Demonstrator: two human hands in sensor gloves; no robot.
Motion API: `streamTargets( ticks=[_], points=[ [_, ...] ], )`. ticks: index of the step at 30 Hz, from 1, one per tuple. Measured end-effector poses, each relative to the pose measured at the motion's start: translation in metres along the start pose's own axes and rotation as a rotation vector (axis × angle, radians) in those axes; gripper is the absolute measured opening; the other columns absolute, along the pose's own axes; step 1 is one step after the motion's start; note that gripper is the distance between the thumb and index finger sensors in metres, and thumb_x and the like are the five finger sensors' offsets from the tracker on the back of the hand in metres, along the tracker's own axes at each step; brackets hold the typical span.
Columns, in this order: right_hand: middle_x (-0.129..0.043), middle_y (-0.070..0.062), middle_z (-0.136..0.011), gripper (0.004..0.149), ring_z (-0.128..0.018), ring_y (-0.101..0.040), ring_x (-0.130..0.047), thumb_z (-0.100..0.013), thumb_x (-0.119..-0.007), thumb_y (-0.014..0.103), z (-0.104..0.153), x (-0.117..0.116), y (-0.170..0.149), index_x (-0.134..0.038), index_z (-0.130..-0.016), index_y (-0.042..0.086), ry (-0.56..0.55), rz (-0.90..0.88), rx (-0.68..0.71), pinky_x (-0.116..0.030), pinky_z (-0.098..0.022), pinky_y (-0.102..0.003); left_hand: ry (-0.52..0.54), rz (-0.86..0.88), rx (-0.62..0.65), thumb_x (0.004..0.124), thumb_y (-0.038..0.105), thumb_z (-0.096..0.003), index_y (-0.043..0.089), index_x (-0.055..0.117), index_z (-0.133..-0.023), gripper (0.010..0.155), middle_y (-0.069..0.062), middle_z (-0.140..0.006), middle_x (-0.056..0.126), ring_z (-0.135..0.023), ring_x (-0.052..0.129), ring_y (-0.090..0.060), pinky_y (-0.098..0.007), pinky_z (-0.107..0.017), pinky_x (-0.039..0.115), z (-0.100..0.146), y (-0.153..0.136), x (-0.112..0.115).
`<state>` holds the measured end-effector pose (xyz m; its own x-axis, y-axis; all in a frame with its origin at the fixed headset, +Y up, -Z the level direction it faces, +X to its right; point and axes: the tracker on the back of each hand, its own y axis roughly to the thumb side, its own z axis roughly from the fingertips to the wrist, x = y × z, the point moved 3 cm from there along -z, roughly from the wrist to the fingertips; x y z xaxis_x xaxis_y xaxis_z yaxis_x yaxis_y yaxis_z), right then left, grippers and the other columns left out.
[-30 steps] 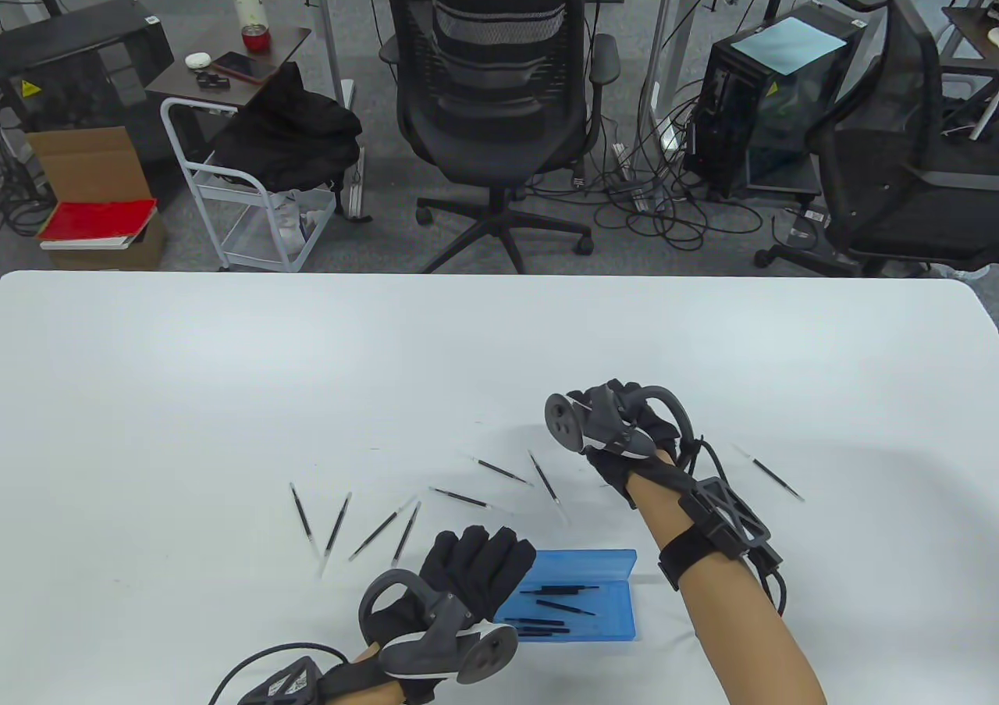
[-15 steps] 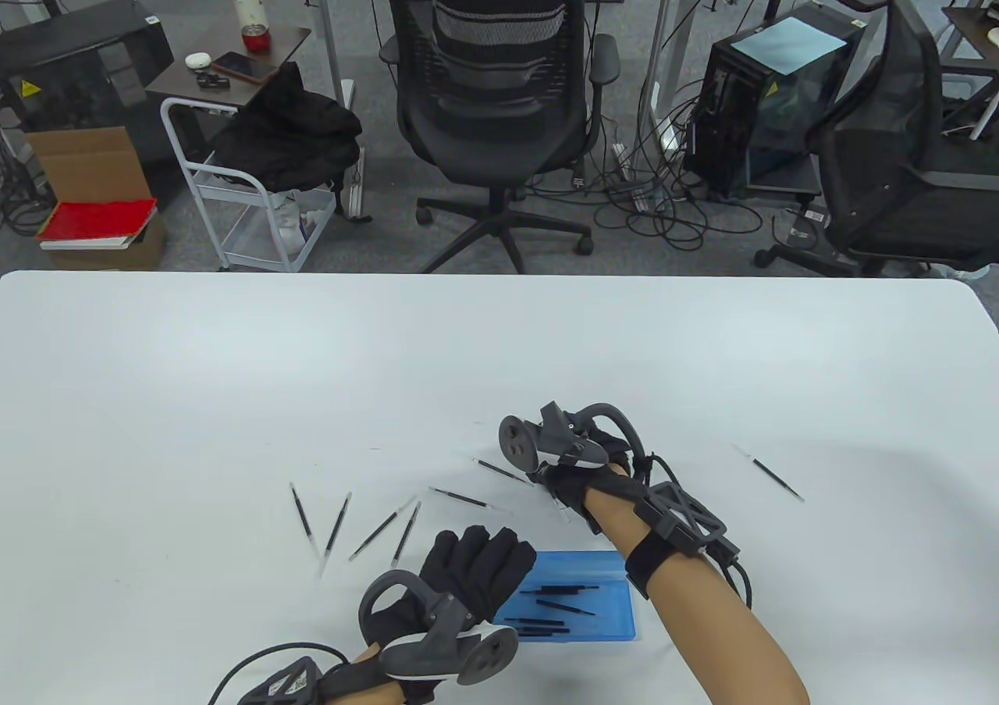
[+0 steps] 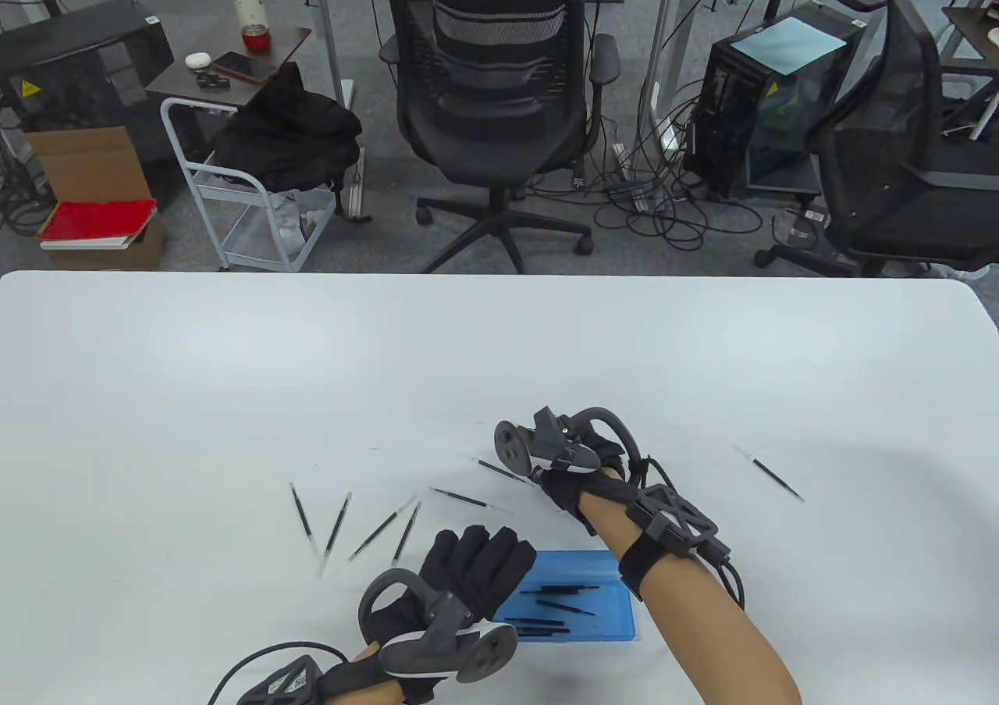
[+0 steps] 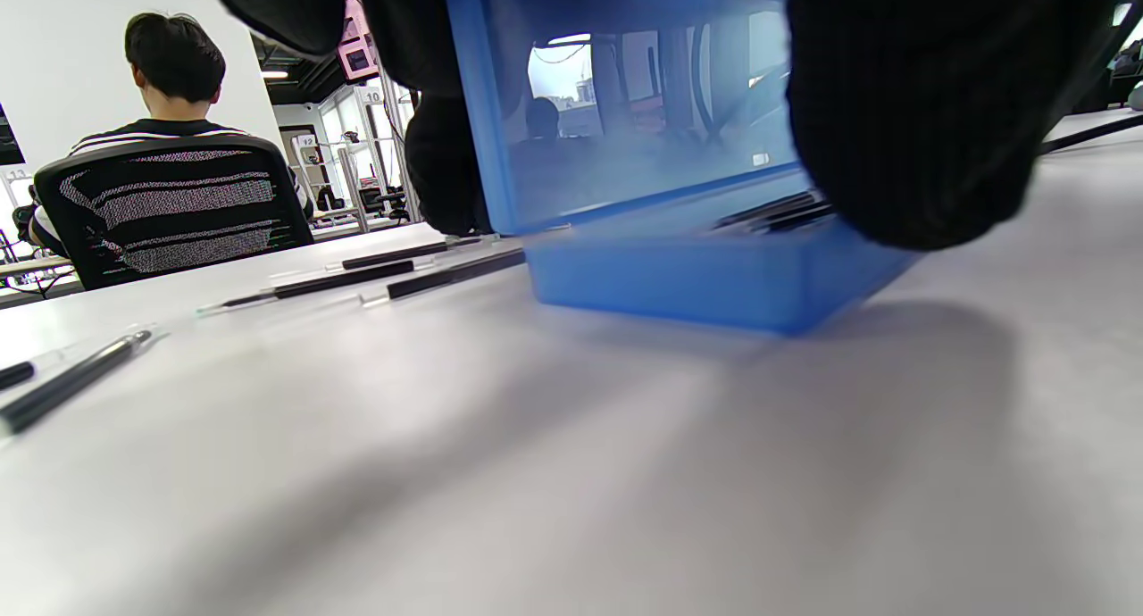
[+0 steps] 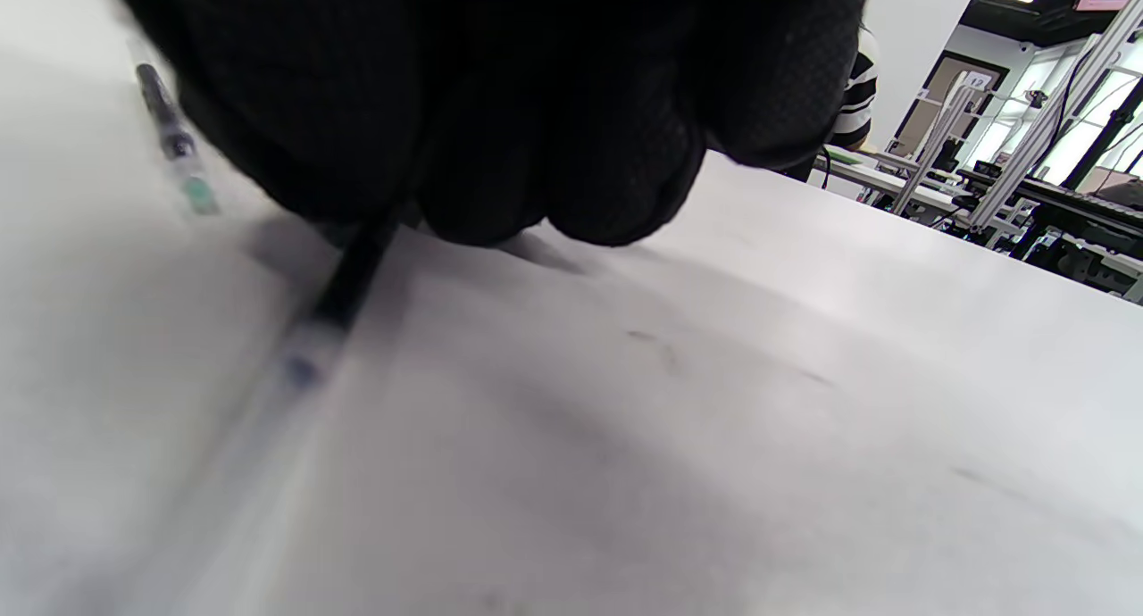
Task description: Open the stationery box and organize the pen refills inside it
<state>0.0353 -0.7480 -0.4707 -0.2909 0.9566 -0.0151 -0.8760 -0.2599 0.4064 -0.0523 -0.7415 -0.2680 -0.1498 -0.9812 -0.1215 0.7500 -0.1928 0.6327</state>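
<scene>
The blue stationery box (image 3: 605, 621) lies open near the front edge with several black refills (image 3: 558, 589) inside. My left hand (image 3: 484, 560) holds its translucent lid (image 4: 625, 134) upright, fingers behind it and thumb (image 4: 902, 125) in front. My right hand (image 3: 574, 486) is down on the table just beyond the box. Its curled fingers (image 5: 500, 152) close on a pen refill (image 5: 344, 295) that still lies on the surface. Loose refills lie to the left (image 3: 337, 525) (image 3: 406, 533) (image 3: 460, 496) (image 3: 499, 469), and one lies far right (image 3: 769, 472).
The white table (image 3: 234, 385) stretches bare behind the hands. Beyond its far edge stand an office chair (image 3: 488, 96) with a seated person, a small cart (image 3: 250, 190) and a computer tower (image 3: 773, 88).
My right hand has moved left and nearer, coming down onto the refill that lay beyond the box. The left hand and the box have stayed put.
</scene>
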Motion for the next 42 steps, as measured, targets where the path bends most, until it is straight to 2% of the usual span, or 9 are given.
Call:
streamTargets(
  ticks=[9,18,32,37,42],
  points=[
    [-0.107,0.001,-0.068,0.049,-0.06,-0.026,-0.106,-0.037,-0.095,0.035,-0.002,0.001,0.004,-0.086,-0.084,0.024,-0.026,0.046,-0.057,-0.084,-0.06,-0.053,0.0,0.0,-0.001,0.085,0.061,-0.0421,0.02,0.015,-0.12,0.112,-0.01,-0.128,0.028,-0.114,0.054,-0.045,-0.065,-0.081,0.053,0.0,0.0,0.0],
    [-0.106,0.001,-0.069,0.054,-0.062,-0.027,-0.106,-0.036,-0.097,0.033,-0.006,-0.001,0.006,-0.083,-0.087,0.02,0.015,0.084,-0.137,-0.084,-0.06,-0.054,0.0,0.003,-0.001,0.085,0.061,-0.0422,0.02,0.015,-0.12,0.112,-0.01,-0.128,0.029,-0.114,0.054,-0.045,-0.064,-0.081,0.053,-0.001,0.0,0.001],
    [-0.105,0.0,-0.068,0.056,-0.059,-0.027,-0.106,-0.035,-0.098,0.033,-0.007,-0.001,0.005,-0.081,-0.087,0.018,0.012,0.075,-0.131,-0.084,-0.06,-0.055,0.0,0.004,-0.001,0.085,0.061,-0.0423,0.02,0.015,-0.12,0.112,-0.009,-0.128,0.029,-0.114,0.055,-0.045,-0.064,-0.081,0.053,0.0,-0.001,0.001],
    [-0.103,-0.001,-0.071,0.057,-0.061,-0.028,-0.103,-0.037,-0.097,0.032,0.001,0.018,-0.004,-0.079,-0.089,0.018,-0.076,0.093,-0.126,-0.082,-0.062,-0.056,-0.001,0.008,-0.001,0.085,0.061,-0.0424,0.02,0.015,-0.12,0.112,-0.01,-0.128,0.029,-0.114,0.054,-0.045,-0.064,-0.081,0.053,-0.001,-0.001,0.001],
    [-0.102,-0.002,-0.073,0.057,-0.064,-0.028,-0.102,-0.038,-0.096,0.032,0.031,0.059,-0.027,-0.078,-0.09,0.018,-0.204,0.065,-0.101,-0.081,-0.063,-0.056,-0.003,0.012,-0.001,0.085,0.061,-0.0423,0.02,0.015,-0.12,0.112,-0.01,-0.128,0.029,-0.114,0.055,-0.045,-0.064,-0.081,0.053,-0.001,-0.001,0.001]
  ],
)
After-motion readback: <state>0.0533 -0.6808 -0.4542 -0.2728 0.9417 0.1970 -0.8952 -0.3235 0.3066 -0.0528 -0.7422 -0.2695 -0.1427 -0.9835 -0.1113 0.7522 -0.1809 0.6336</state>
